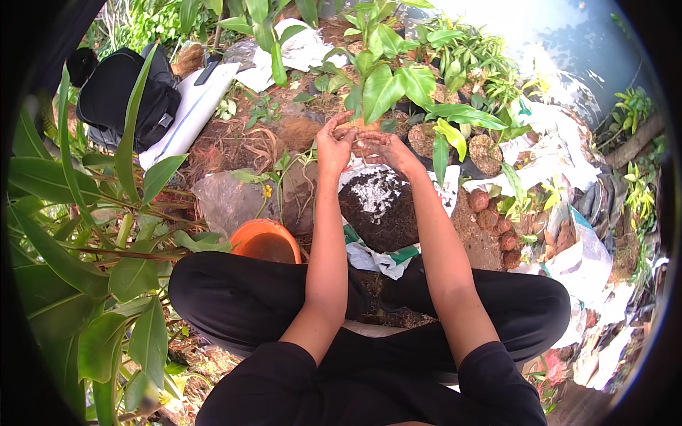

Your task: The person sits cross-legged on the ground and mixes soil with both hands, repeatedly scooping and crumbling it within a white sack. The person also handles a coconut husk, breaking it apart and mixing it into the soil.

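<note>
My left hand [334, 148] and my right hand [392, 153] reach forward side by side, with soil on their fingers. The left has its fingers apart and pointing away from me. The right's fingers stretch leftward, close to the left thumb. Just beyond them stands a broad-leaved green plant [383, 92]; whether a fingertip touches its base cannot be made out. Below my hands and between my forearms lies a mound of dark soil [380, 231]. White granules [376, 190] cover its upper part. Under it is a white and green plastic sheet [387, 264].
An orange pot [265, 241] stands left of my left forearm. Small potted plants [486, 153] and brown clumps [490, 216] are on the right. Large leaves [71, 263] crowd the left side. A white sack [188, 106] and a black bag [128, 92] lie far left.
</note>
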